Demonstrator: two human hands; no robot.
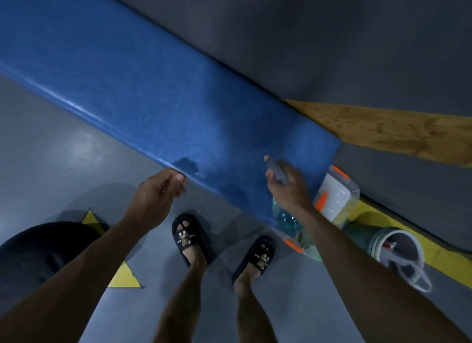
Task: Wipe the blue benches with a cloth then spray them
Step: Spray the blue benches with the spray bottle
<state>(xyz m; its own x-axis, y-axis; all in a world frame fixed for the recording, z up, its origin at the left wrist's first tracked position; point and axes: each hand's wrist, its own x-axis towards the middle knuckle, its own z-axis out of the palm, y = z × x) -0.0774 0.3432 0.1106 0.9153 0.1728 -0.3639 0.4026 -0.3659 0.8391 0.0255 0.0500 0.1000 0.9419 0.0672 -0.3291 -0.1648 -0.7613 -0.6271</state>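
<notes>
A long blue bench (143, 92) runs diagonally from the upper left to the right of centre, with a dark damp patch near its front edge. My right hand (288, 186) grips a spray bottle (283, 216) with a grey head and bluish liquid, its nozzle held over the bench's right end. My left hand (161, 192) hangs loosely curled at the bench's front edge, its fingertips close to the rim, holding nothing. No cloth is in view.
A clear plastic box (337, 197) with orange clips sits on the floor under the bench's right end. Beside it stands a green bucket (393, 245) with tools. My sandalled feet (189, 238) are on the grey floor. A dark round object (43, 250) lies lower left.
</notes>
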